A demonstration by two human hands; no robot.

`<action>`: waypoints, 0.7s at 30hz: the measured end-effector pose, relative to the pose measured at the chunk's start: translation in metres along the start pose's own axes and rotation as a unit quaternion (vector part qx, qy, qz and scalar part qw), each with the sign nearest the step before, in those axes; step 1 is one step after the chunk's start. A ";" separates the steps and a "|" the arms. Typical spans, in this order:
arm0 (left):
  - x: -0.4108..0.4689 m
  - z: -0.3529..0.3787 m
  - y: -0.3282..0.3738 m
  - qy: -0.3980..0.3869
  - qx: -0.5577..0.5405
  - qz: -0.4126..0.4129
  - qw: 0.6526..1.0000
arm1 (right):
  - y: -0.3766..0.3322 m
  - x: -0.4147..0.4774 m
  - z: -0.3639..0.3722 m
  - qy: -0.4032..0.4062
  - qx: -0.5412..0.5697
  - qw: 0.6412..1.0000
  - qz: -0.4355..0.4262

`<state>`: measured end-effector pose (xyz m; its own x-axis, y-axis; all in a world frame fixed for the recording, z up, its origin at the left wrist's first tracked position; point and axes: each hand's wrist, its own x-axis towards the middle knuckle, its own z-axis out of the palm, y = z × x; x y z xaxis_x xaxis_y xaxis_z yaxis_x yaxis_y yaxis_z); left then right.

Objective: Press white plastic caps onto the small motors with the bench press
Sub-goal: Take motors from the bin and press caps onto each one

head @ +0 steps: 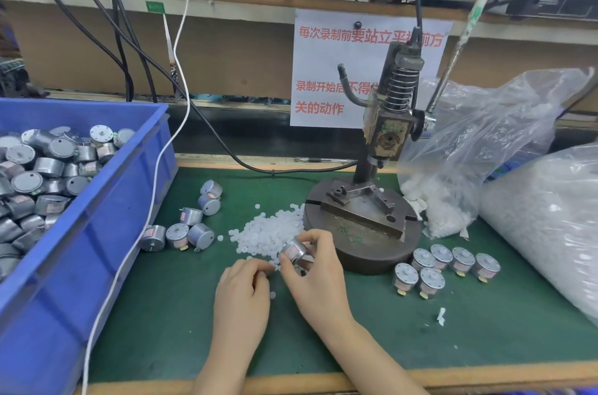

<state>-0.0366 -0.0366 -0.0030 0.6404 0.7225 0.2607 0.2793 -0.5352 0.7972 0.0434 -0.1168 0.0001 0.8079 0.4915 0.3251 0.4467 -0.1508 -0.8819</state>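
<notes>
Head view: right hand (315, 268) grip clamped on the sides of a small motor (293, 250), at 7 o'clock from the bench press (382, 142). Left hand (242, 294) grip curled, possibly pinching one of the white plastic caps (271, 232). Motor judged rigid, smooth, dense; caps light, slippery.

White caps (270, 231): small translucent-white discs in a loose heap on the green bench (356, 330), reaching the front-left edge of the press base.

Bench press (388, 122): dark round base, upright column, coil spring round the ram. The ram is raised above the fixture plate.

Motor (293, 250): silver can, tilted, pinched in the right hand (318, 278) over the heap's near edge.

I count six loose motors (194, 226) left of the heap, mostly on their sides. Six capped motors (446, 265) stand upright right of the base, each with a white piece at top centre. Many more motors are piled in the blue crate (97, 232) at far left.
</notes>
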 end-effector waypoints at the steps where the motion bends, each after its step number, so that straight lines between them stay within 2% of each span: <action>1: 0.000 0.000 0.000 -0.001 0.000 -0.001 1.000 | 0.000 -0.001 -0.001 0.005 0.005 1.000 -0.001; 12: -0.002 -0.001 0.000 -0.012 -0.007 -0.005 1.000 | -0.002 0.005 -0.018 0.026 0.014 0.999 -0.014; 14: -0.002 -0.001 0.001 -0.014 -0.006 -0.007 1.000 | -0.007 0.006 -0.021 0.045 0.008 0.998 -0.038; 18: -0.002 0.000 0.002 -0.017 -0.003 -0.007 1.000 | -0.017 0.008 -0.030 0.045 -0.046 0.988 -0.143; 21: -0.002 0.000 0.002 -0.018 -0.008 -0.013 1.000 | -0.018 0.015 -0.039 0.048 -0.042 0.989 -0.131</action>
<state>-0.0378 -0.0390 -0.0019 0.6579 0.7201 0.2207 0.2847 -0.5091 0.8123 0.0627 -0.1404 0.0339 0.6909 0.4399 0.5737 0.6730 -0.1014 -0.7327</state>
